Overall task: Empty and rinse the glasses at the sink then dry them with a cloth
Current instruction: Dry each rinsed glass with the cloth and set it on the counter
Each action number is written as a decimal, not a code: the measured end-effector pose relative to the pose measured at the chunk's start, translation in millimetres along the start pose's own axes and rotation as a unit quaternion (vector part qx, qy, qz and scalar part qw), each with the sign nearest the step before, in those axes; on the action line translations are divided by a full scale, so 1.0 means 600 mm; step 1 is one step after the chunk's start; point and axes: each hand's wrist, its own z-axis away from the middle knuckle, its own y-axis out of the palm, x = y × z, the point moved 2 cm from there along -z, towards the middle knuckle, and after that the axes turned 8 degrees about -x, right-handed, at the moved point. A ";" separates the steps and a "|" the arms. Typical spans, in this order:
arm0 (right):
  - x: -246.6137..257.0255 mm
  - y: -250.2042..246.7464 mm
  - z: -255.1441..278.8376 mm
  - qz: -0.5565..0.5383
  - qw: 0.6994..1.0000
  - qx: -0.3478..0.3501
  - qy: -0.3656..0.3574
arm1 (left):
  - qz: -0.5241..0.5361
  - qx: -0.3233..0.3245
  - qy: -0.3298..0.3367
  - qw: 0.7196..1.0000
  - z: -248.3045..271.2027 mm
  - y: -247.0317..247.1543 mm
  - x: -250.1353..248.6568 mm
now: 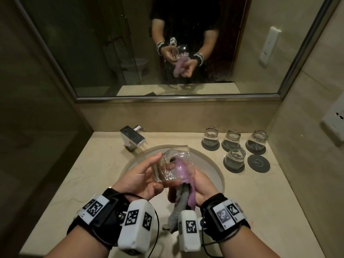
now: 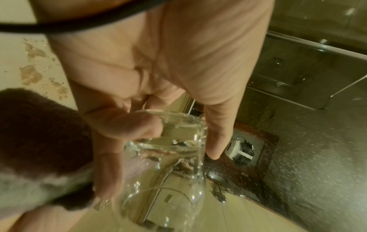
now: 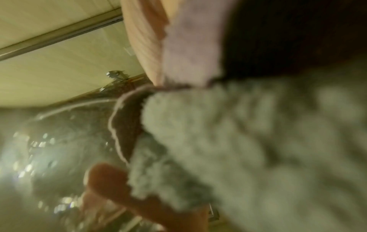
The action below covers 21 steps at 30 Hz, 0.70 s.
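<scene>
A wide mirror (image 1: 167, 53) backs a beige stone counter (image 1: 96, 164), and a round white sink (image 1: 214, 170) is set into it below a square chrome tap (image 1: 132, 138). On the counter to the right of the basin four glasses (image 1: 234, 157) stand upright on dark coasters, with a fifth coaster (image 1: 258, 163) bare just beside the nearest one; whether those four hold water cannot be told.

Over the basin, between the two hands, is the glass in hand (image 1: 174, 162). It lies tipped on its side with its long axis running from the left hand across to the right: the thick base faces the left hand, the open mouth faces the right. The left hand (image 1: 143, 175) holds it by the base end, fingers and thumb curled around the wall, as the left wrist view shows at close range (image 2: 168, 141). The right hand (image 1: 200, 185) is closed around a purple and grey cloth (image 1: 183, 185), part of which is pushed in through the mouth while the grey tail hangs down toward the basin. In the right wrist view the cloth (image 3: 228, 141) fills most of the frame, blurred.

This looks like the drying step for this glass. The coming move likely turns on that axis: the cloth goes deeper along it toward the base while the left hand rotates the glass around it. Droplets inside suggest it is not yet dry.
</scene>
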 end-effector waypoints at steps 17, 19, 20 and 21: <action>-0.029 -0.021 -0.002 0.380 0.813 -0.119 -0.425 | 0.091 0.005 0.050 0.995 -0.004 -0.006 -0.028; -0.022 -0.030 -0.003 0.329 0.851 -0.128 -0.389 | 0.096 0.001 0.058 0.994 -0.001 -0.008 -0.033; -0.018 -0.031 -0.003 0.289 0.876 -0.132 -0.364 | 0.097 -0.007 0.064 0.993 0.000 -0.010 -0.037; -0.014 -0.033 -0.005 0.223 0.909 -0.123 -0.331 | 0.100 -0.015 0.070 0.992 0.002 -0.012 -0.041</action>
